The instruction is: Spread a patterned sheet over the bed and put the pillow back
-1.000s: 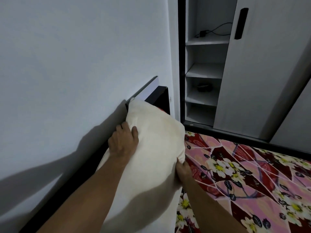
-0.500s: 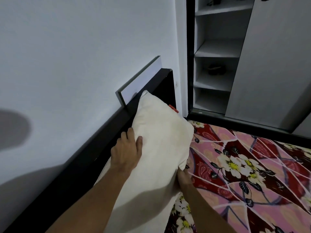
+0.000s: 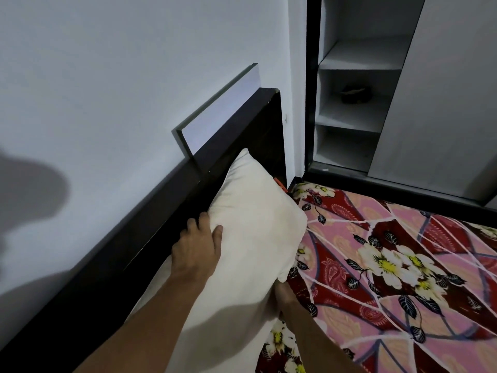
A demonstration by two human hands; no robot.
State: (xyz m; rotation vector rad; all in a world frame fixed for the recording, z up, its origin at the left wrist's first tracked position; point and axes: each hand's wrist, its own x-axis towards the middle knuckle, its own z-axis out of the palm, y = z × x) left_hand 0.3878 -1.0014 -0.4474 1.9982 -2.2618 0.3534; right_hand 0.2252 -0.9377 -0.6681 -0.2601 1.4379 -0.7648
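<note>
Cream pillow [image 3: 252,238] stands tilted on its long edge, gripped by the fingers [image 3: 203,220]; the floral pink-red sheet [image 3: 403,265] lies spread flat right of them.

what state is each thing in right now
pillow: held tilted beside headboard, not yet laid down
sheet: spread out flat
left hand: grips pillow's side edge
right hand: holds pillow's corner, fingers hidden
wardrobe: open, shelves showing

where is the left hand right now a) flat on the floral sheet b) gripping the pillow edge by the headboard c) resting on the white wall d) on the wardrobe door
b: the left hand grips the pillow at its edge beside the dark headboard, thumb on top.
</note>
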